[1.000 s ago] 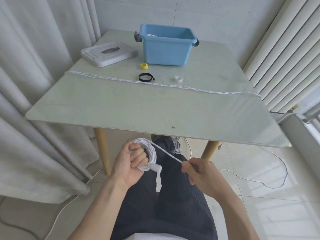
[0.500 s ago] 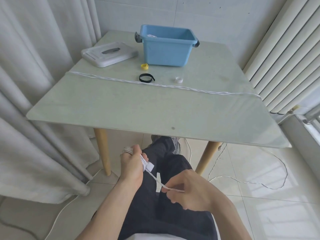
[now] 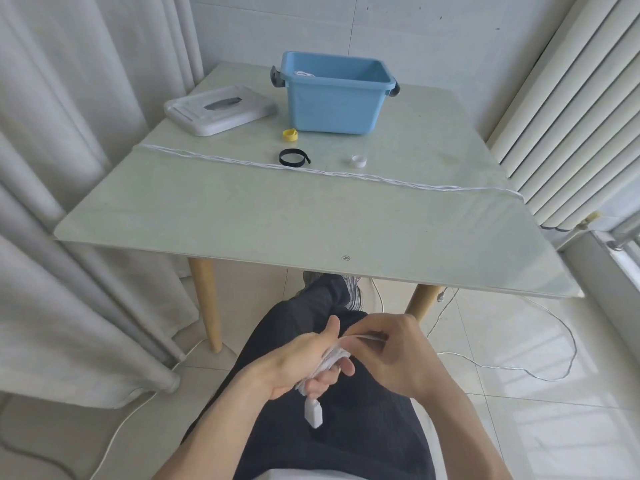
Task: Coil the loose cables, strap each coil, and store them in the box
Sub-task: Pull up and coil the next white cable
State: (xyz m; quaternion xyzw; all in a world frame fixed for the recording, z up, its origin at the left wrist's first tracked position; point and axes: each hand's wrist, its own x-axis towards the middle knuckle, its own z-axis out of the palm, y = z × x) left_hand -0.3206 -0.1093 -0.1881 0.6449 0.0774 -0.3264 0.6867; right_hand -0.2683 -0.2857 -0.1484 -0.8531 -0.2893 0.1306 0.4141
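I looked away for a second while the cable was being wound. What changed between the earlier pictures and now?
The right hand swung in from the right and now lays the cable over the coil gripped in the left hand. Both kept their hold. Everything on the table stayed put.

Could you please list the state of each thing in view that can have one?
Blue box: open, a white cable inside.
Lid: off, flat on table.
Black strap: looped, unused.
Yellow strap: rolled, unused.
Twisted cable: stretched out, uncoiled.
Cable coil: partly wound, held.
Left hand: grips coil.
Right hand: pinches cable.
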